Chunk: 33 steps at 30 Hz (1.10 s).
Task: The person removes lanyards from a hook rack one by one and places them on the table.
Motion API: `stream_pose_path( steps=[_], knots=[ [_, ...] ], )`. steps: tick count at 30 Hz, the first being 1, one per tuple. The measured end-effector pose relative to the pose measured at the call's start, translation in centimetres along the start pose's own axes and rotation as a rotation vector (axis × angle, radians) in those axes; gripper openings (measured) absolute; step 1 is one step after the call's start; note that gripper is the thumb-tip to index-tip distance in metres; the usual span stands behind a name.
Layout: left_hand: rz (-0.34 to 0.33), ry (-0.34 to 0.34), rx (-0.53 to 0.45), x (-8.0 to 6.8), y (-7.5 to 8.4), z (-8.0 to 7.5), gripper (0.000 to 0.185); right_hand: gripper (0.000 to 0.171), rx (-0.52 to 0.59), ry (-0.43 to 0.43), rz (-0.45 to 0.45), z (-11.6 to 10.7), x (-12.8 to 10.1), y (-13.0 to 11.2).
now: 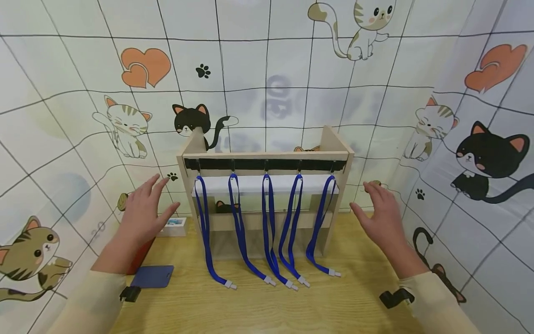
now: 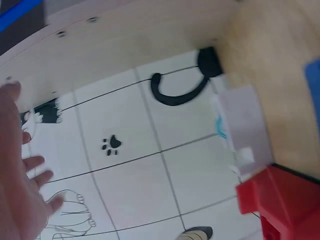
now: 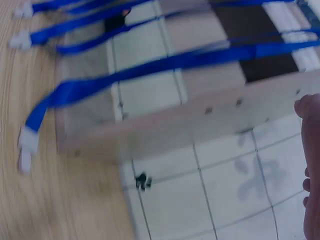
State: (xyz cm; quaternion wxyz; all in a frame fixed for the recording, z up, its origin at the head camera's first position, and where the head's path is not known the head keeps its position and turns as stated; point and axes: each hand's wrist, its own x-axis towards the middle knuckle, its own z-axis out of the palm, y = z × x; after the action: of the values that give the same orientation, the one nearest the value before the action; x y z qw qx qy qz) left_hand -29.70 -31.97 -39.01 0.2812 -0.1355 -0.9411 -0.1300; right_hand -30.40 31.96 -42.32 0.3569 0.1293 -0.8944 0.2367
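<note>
Several blue lanyards (image 1: 271,218) hang from hooks on a dark strip (image 1: 267,164) along the front of a small wooden rack (image 1: 267,221). Their white clips (image 1: 290,285) lie on the table. To the left of the rack, my left hand (image 1: 143,211) is raised with fingers spread, holding nothing. My right hand (image 1: 380,213) is likewise lifted off the rack's right side, thumb apart from the fingers and nothing in it. In the right wrist view the nearest lanyard (image 3: 165,67) runs across the rack's front, away from the fingers.
Left of the rack sit a small white box (image 1: 174,227), a dark blue flat card-like piece (image 1: 152,276) and a red object (image 2: 287,202), partly behind my left forearm in the head view. A cat-printed curtain (image 1: 267,60) encloses the wooden table (image 1: 250,311) at the back and sides.
</note>
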Motion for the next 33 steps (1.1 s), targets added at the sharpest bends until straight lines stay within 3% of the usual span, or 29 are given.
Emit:
stream_pose_path(
  steps=[5,15,18,25,33],
  knots=[
    [0.073,0.091,-0.148,1.4,1.0,-0.9,0.081,0.059,0.184,0.111,0.043,-0.2,-0.6,-3.6],
    [0.076,0.178,-0.334,3.9,3.0,-1.9,0.079,0.049,0.374,0.197,0.101,1.8,-1.6,-8.4],
    [0.066,0.209,-0.411,4.6,3.6,-2.0,0.076,0.048,0.407,0.234,0.12,2.9,-1.7,-9.5],
    [0.065,0.297,-0.704,6.5,5.3,-2.3,0.065,0.043,0.466,0.304,0.182,4.8,-1.4,-12.4],
    [0.116,0.359,-0.86,7.8,6.6,-1.7,0.044,0.035,0.515,0.397,0.277,6.2,-1.2,-13.1]
  ],
)
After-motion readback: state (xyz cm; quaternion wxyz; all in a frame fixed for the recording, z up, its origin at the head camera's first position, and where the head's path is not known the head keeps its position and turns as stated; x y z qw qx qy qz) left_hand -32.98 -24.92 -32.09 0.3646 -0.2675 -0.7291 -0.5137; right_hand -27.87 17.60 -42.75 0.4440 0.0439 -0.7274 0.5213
